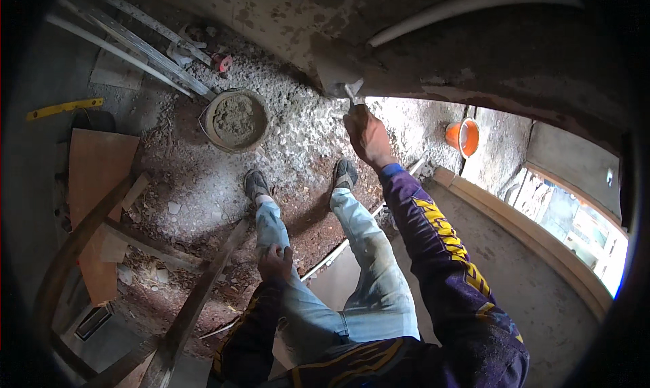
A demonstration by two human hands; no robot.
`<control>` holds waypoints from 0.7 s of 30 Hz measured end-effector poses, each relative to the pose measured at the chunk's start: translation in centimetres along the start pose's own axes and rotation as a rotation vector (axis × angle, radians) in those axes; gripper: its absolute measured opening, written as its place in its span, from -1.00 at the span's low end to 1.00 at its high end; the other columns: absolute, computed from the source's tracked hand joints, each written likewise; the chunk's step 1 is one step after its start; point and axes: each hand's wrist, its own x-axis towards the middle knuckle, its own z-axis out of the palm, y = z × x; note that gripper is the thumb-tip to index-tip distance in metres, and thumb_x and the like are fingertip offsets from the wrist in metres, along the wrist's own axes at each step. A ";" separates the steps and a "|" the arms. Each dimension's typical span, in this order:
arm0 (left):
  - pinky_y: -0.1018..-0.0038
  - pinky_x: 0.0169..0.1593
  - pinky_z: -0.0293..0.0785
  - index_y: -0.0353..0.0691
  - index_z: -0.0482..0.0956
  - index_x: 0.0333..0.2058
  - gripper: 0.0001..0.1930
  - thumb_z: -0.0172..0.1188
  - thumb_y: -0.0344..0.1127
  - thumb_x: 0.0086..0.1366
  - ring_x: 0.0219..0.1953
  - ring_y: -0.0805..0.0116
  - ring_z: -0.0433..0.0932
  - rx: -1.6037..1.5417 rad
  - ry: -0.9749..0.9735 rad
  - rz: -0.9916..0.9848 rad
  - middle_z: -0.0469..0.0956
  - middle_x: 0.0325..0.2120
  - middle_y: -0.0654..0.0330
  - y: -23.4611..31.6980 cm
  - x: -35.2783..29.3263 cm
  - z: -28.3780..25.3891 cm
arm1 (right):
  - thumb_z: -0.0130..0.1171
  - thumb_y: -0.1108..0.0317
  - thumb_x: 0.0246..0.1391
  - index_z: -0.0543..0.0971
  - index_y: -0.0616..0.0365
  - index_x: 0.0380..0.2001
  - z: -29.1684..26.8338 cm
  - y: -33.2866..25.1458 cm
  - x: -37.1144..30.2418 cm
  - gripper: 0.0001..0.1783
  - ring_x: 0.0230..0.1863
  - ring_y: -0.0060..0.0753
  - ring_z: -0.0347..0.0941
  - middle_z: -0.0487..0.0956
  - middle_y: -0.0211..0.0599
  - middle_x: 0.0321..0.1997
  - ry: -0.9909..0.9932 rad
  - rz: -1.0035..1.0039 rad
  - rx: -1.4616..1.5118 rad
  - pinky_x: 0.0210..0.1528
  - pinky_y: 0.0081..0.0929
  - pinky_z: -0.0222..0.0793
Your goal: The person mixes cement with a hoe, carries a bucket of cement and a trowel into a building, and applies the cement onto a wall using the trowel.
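My right hand is stretched forward and wrapped round the handle of a trowel. The trowel's grey blade lies against the lower part of the plastered wall, just above its bottom edge, where the surface looks dark and wet. Against my left leg, near the knee, rests my left hand, its fingers curled in; whatever they may hold is hidden. A round bucket of grey mortar stands on the floor ahead of my left foot.
Long boards lean at the far left. A brown panel and rough wooden poles stand at my left. An orange bucket sits at right, near a wooden beam. A pale pipe crosses the wall. Rubble covers the floor.
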 end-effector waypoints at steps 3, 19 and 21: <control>0.11 -0.16 0.46 -0.15 0.58 -0.35 -0.61 0.11 0.08 0.13 -0.27 -0.06 0.56 -0.051 -0.021 -0.003 0.61 -0.39 0.03 -0.1 0.1 -0.1 | 0.07 0.18 0.17 0.34 0.21 -0.13 -2.0 0.3 -2.3 -0.65 -0.37 0.26 0.50 0.55 0.14 -0.38 -0.002 0.106 -0.016 -0.36 0.02 0.42; 0.10 -0.08 0.41 -0.19 0.56 -0.27 -0.61 0.15 0.04 0.15 -0.19 -0.11 0.53 -0.103 -0.100 -0.043 0.60 -0.35 0.00 -2.7 1.3 1.5 | 0.13 0.24 0.17 0.36 0.23 -0.22 -13.0 -4.4 -7.5 -0.71 -0.41 0.15 0.53 0.53 0.03 -0.50 -0.083 0.243 -0.014 -0.37 -0.10 0.40; 0.11 -0.07 0.40 -0.18 0.55 -0.27 -0.62 0.16 0.04 0.15 -0.17 -0.09 0.52 -0.024 -0.155 -0.078 0.61 -0.33 0.01 -2.5 1.3 1.3 | 0.13 0.24 0.17 0.36 0.24 -0.20 -15.2 -6.7 -8.0 -0.70 -0.41 0.13 0.54 0.55 0.02 -0.49 -0.209 0.228 -0.087 -0.36 -0.13 0.42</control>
